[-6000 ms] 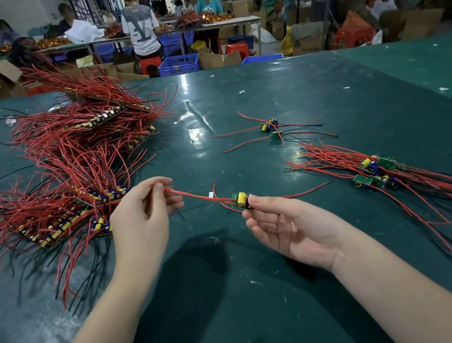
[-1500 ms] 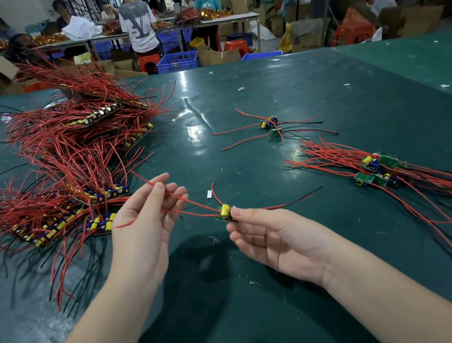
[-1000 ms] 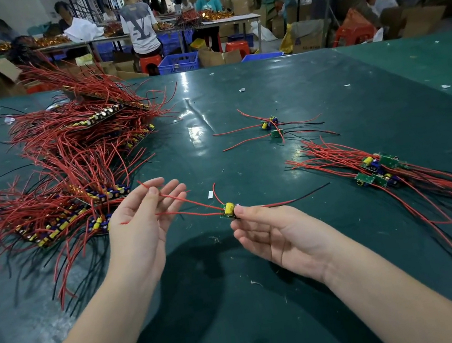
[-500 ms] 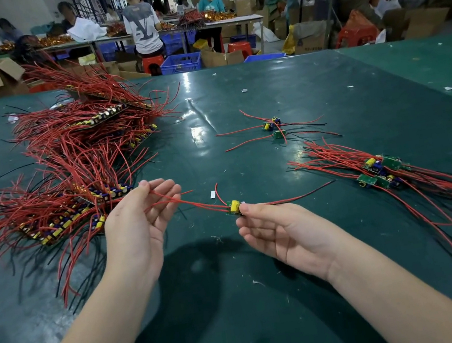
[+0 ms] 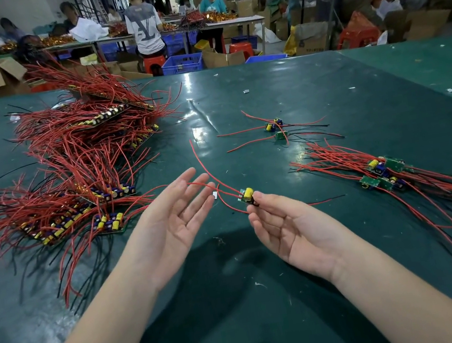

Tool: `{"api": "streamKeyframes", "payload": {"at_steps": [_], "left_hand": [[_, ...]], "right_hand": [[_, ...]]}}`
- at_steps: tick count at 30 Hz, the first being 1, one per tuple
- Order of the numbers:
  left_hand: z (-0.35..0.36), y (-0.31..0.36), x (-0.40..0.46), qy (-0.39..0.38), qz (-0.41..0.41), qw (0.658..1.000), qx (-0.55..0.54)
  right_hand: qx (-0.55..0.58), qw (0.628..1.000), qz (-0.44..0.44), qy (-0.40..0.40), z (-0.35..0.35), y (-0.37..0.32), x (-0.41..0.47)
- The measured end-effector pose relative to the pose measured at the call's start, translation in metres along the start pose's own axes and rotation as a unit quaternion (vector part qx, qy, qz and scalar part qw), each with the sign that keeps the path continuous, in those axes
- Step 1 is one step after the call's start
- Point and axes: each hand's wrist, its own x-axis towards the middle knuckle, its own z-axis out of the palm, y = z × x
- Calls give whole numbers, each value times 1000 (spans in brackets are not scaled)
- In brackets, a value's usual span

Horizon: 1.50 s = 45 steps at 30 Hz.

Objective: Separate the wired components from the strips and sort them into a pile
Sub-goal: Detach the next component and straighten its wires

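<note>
Evidently freed from its strip, one small green board with a yellow capacitor point(image 5: 246, 195) sits pinched in the right hand's point(image 5: 294, 230) fingertips (red leads trailing), while the left hand point(image 5: 172, 222) lies spread, palm up, letting wires slide off.

L hand point(image 5: 172, 225) palm up, fingers straight; R hand point(image 5: 291, 229) fingertips pinching.
</note>
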Motion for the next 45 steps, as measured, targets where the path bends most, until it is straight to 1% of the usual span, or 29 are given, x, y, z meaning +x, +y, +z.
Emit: {"api": "streamKeyframes", "payload": {"at_steps": [2, 7, 11, 14, 16, 20, 22, 25, 28, 31, 36, 42, 45], "left_hand": [[0, -1, 0, 5, 17, 1000, 1], [2, 0, 1, 54, 28, 996, -71], [4, -1, 1, 79, 9, 993, -84], [5, 1, 1, 96, -9, 984, -152], [5, 2, 0, 104, -13, 979, -174], [3, 2, -5, 67, -50, 985, -151], [3, 3, -6, 49, -52, 990, -119], [4, 2, -5, 52, -23, 996, -72], [4, -1, -4, 74, 25, 997, -1], [2, -4, -3, 88, 64, 993, 50], [0, -6, -4, 94, 106, 987, 74], [-1, -3, -3, 99, 126, 984, 73], [-1, -4, -2, 108, 141, 981, 74]], "right_hand": [[-12, 1000, 1, -1, -1, 1, 0], [-14, 1000, -13, -4, -2, 1, 1], [-29, 999, -39, -16, -1, 2, 1], [-48, 996, -73, -25, -1, 4, 1], [-69, 992, -99, -30, -1, 6, 2], [-117, 980, -162, -18, -1, 10, 3], [-146, 972, -184, -9, -1, 11, 3], [-180, 963, -200, 4, -2, 12, 3], [-195, 959, -205, 6, -3, 14, 4], [-193, 961, -199, -2, -3, 14, 3], [-176, 966, -188, -7, -3, 13, 3], [-105, 989, -98, -27, -2, 9, 2], [-85, 993, -82, -26, -2, 8, 2]]}}
